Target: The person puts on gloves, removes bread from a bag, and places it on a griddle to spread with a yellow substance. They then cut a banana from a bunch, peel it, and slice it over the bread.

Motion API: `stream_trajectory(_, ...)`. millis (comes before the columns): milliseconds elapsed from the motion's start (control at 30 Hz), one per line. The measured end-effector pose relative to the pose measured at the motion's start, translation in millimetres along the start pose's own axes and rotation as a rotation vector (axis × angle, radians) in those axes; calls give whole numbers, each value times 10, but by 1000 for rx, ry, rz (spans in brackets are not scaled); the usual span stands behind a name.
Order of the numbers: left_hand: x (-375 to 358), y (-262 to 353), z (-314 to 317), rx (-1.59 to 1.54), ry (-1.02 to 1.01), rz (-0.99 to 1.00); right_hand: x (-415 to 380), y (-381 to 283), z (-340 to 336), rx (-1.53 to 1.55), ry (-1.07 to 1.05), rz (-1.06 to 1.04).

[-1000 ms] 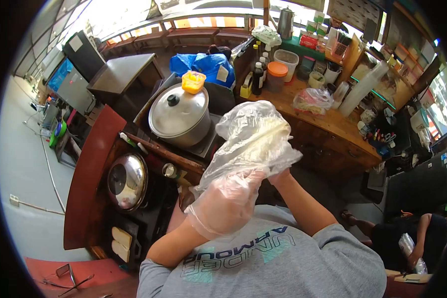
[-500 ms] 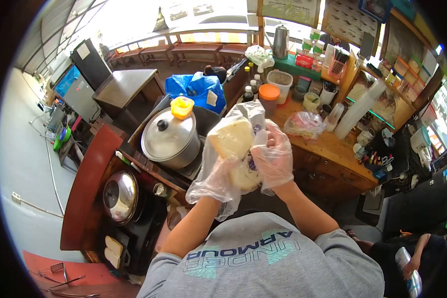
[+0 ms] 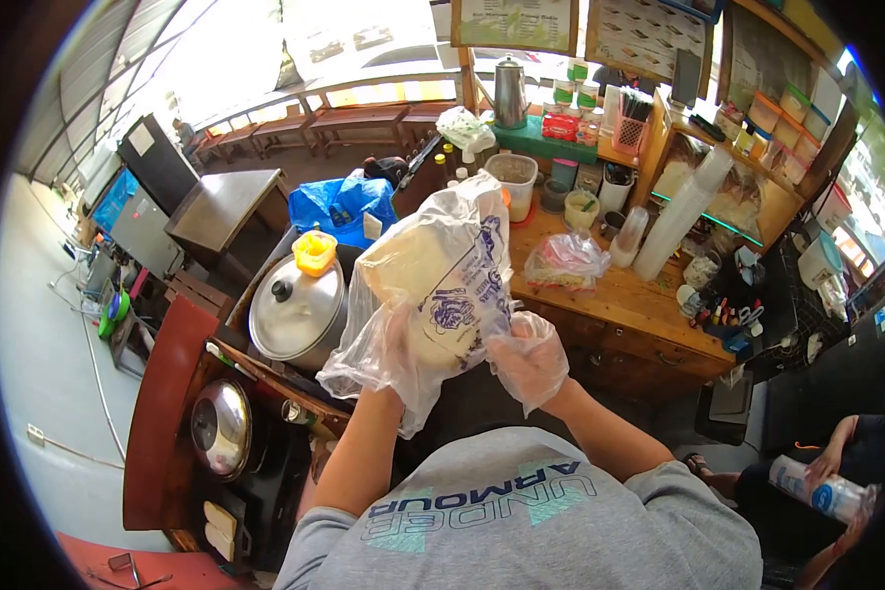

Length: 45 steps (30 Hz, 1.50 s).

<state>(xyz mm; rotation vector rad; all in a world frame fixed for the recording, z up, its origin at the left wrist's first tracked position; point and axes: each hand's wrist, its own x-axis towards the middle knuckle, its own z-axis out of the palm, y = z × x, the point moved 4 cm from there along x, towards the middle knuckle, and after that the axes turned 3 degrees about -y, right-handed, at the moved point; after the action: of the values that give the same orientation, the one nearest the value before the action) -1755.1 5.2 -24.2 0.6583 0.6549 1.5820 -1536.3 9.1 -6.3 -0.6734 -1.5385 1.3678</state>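
Note:
A clear plastic bag of sliced bread (image 3: 452,295) with purple print is held up in front of my chest. My left hand (image 3: 393,344), in a loose clear plastic glove, grips the bag from its left and lower side; its fingers are partly hidden behind the plastic. On the other side, my right hand (image 3: 528,356), gloved too, has its fingers closed at the bag's lower right edge. Pale bread shows through the bag, and its crumpled upper end points up.
A lidded pot (image 3: 295,300) with a yellow container (image 3: 315,253) on top stands left. Below it are a domed lid (image 3: 221,428) and bread slices (image 3: 220,531) on a black griddle. A wooden counter (image 3: 600,320) lies right. Another person's hand (image 3: 828,462) holds a plastic-wrapped pack.
My right hand has moved from the bag's upper right down to its lower right edge. The bag has turned, showing more purple print. The view has shifted right.

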Motion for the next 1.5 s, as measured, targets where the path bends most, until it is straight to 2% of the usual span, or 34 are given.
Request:
stream_trajectory(67,235,-213,-299,62,3,-22,-10,-192,-22,-371,-33,-242)
stream_trajectory(133,524,-517,-725,162,13,-74,51,-618,137,-685,-57,-382)
stream_trajectory(167,541,-443,-504,173,15,-110,89,-656,272,-596,-5,-508)
stream_trajectory(200,385,-391,-291,172,16,-109,62,-663,260,-595,-7,-508)
stream_trajectory(233,204,-207,165,99,0,-99,2,-692,299,-854,-85,-602)
stream_trajectory(267,132,-130,351,27,-15,-87,-52,-713,319,-1112,-167,-694)
stream_trajectory(333,68,-53,400,6,7,-85,-90,-999,64,-710,-220,-1027)
stream_trajectory(367,-91,104,652,8,49,-60,-31,-1003,-12,-704,-227,-1029)
stream_trajectory(400,-132,132,635,7,76,-48,73,-1001,-192,-864,170,-865)
stream_trajectory(433,-174,161,619,7,103,-35,263,-1019,-240,-686,216,-565)
stream_trajectory(467,-97,179,406,590,-25,139,423,-999,-297,-440,301,-252)
stream_trajectory(500,-75,114,316,887,-101,214,539,-977,-332,-215,417,4)
stream_trajectory(533,-59,49,226,1173,-155,318,600,-654,-429,-170,317,48)
stream_trajectory(567,-76,-15,168,1200,-112,356,655,-331,-525,-128,218,95)
stream_trajectory(600,-76,14,187,1085,-115,296,728,160,-613,-530,213,-82)
stream_trajectory(633,-80,43,206,966,-111,238,700,280,-636,-727,188,-174)
stream_trajectory(667,-85,71,225,848,-101,184,668,332,-627,-922,183,-274)
stream_trajectory(700,-95,38,156,890,-53,79,573,401,-706,-909,216,-269)
stream_trajectory(767,-169,94,379,535,72,-187,417,239,-628,-269,261,-28)
stream_trajectory(800,-181,151,477,532,84,-184,324,159,-584,39,346,62)
stream_trajectory(833,-191,193,530,723,96,-199,282,240,-595,217,351,18)
stream_trajectory(933,-184,132,496,913,114,-257,118,353,-598,426,295,-33)
stream_trajectory(967,-155,140,511,1123,9,-267,113,371,-574,441,265,-39)
stream_trajectory(1000,-167,148,543,1234,-46,-216,108,388,-549,456,234,-44)
stream_trajectory(1067,-170,114,558,1345,-89,-162,129,495,-378,1110,40,-9)
stream_trajectory(1100,-131,43,516,1239,-133,-120,129,574,-342,1112,39,-4)
stream_trajectory(1200,-14,-220,130,1384,-181,-15,112,705,-134,1170,-49,110)
stream_trajectory(1233,-21,-131,186,1476,-242,166,125,642,-16,1298,-102,111)
stream_trajectory(1300,-131,258,770,1952,-287,-20,143,623,139,1601,-215,87)
stream_trajectory(1333,-192,455,1061,2181,-350,-110,164,591,183,1605,-211,79)
stream_trajectory(1367,-252,517,1062,1891,-427,161,187,563,213,1513,-130,128)
stream_trajectory(1433,-332,700,1063,1450,-241,-146,153,490,256,1484,-96,151)
stream_trajectory(1467,-413,653,1015,1454,-257,-150,157,508,268,1487,-83,139)
stream_trajectory(1500,-578,656,976,1269,-265,103,180,548,273,1474,-37,141)
